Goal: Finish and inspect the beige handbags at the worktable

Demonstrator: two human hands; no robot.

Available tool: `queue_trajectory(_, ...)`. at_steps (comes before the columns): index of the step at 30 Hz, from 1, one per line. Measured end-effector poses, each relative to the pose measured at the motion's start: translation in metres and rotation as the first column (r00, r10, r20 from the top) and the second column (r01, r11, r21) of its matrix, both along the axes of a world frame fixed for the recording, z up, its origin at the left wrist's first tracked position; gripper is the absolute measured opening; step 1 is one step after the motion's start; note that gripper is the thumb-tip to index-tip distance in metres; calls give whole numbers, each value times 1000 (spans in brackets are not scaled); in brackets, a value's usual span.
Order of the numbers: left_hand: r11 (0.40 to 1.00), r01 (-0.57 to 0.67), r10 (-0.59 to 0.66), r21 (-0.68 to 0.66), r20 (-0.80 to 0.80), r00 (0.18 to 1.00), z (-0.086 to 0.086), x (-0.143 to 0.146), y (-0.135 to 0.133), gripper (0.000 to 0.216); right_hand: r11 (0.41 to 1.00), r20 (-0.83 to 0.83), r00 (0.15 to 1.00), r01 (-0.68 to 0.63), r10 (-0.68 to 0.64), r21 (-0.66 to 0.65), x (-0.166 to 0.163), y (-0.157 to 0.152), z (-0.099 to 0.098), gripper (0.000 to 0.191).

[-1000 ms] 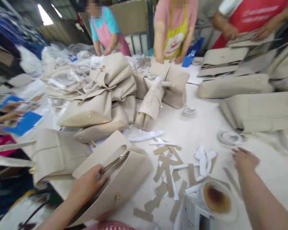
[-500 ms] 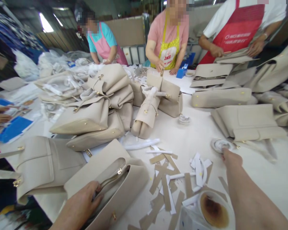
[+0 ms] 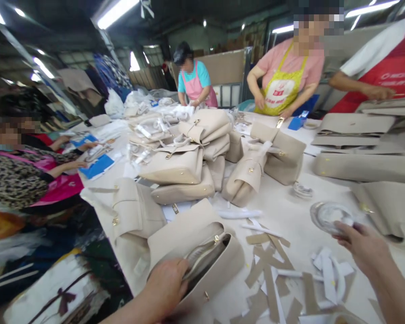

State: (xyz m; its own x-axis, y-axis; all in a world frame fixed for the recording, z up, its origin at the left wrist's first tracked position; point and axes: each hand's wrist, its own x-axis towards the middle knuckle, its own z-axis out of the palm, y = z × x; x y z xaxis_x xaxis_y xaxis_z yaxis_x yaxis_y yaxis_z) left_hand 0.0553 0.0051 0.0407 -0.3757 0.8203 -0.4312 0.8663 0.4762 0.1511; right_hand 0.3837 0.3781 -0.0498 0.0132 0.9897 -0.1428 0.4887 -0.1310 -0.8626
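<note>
A beige handbag (image 3: 222, 267) lies tilted toward me with its flap thrown back and its zipped mouth parted. My left hand (image 3: 170, 279) is closed on the near edge of that mouth, thumb on top and the other fingers partly hidden inside. In my right hand (image 3: 362, 245) I pinch the rim of a coiled strap (image 3: 326, 217), pale and apparently wrapped, just over the white tabletop (image 3: 283, 211). Another small coil (image 3: 303, 191) lies a little farther off. Between my hands are scattered beige and white strips (image 3: 273, 274).
Beige bags are piled (image 3: 175, 166) beyond the open one, and more stacked bags (image 3: 354, 130) line the right. A blue box (image 3: 297, 122) stands at the far edge. Co-workers stand across the table and at the left; the table edge (image 3: 111, 247) runs along my left.
My view has swung left and up, bringing the left-hand co-workers into sight. My right hand has raised the coiled strap slightly; my left hand keeps its place on the handbag.
</note>
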Motion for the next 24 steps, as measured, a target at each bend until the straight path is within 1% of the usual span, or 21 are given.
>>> queue_trajectory(2, 997, 59, -59, 47, 7, 998, 0, 3, -6, 22, 991, -98, 989, -115, 107, -75, -33, -30, 29, 33)
queue_trajectory(3, 994, 90, -91, 66, 16, 996, -1, 4, -9, 24, 979, -106, 981, -175, 165, -100, -50, -46, 44, 38)
queue_trajectory(5, 983, 152, -158, 103, 49, 986, -2, 6, -16, 26, 950, -56, 951, -306, 303, -66, -82, -80, 70, 42)
queue_trajectory(6, 975, 186, -196, 125, 71, 978, -3, 6, -20, 26, 925, -28, 926, -377, 377, -43, -97, -96, 81, 43)
queue_trajectory(8, 954, 242, -265, 178, 117, 957, -4, 4, -29, 26, 868, 24, 868, -496, 496, 4, -123, -125, 96, 46)
queue_trajectory(11, 923, 274, -330, 271, 188, 925, -3, -3, -41, 28, 769, 110, 768, -638, 631, 42, -154, -164, 111, 46)
queue_trajectory(12, 915, 266, -336, 302, 206, 919, -3, -7, -45, 30, 723, 151, 721, -689, 677, 50, -163, -176, 115, 43)
queue_trajectory(13, 908, 259, -341, 329, 221, 914, -2, -10, -48, 31, 660, 197, 656, -749, 729, 52, -172, -187, 119, 39)
queue_trajectory(14, 901, 257, -349, 350, 231, 908, -2, -13, -51, 31, 582, 251, 574, -812, 780, 48, -180, -198, 124, 35)
queue_trajectory(16, 887, 270, -372, 374, 236, 898, -3, -18, -55, 29, 399, 354, 386, -916, 852, 38, -196, -216, 131, 26)
queue_trajectory(18, 870, 296, -405, 394, 231, 884, -4, -22, -57, 30, 236, 443, 220, -972, 869, 18, -210, -230, 133, 24)
queue_trajectory(19, 862, 303, -416, 406, 226, 881, -5, -23, -58, 31, 173, 485, 149, -985, 862, -4, -216, -236, 132, 25)
queue_trajectory(21, 850, 312, -429, 425, 214, 878, -8, -25, -58, 28, 72, 581, 17, -995, 814, -73, -226, -246, 128, 23)
queue_trajectory(22, 846, 321, -437, 427, 208, 875, -9, -25, -58, 26, 33, 633, -46, -993, 773, -112, -230, -250, 125, 22)
queue_trajectory(24, 840, 351, -457, 413, 192, 868, -12, -26, -59, 24, -18, 738, -136, -986, 661, -165, -236, -257, 119, 21)
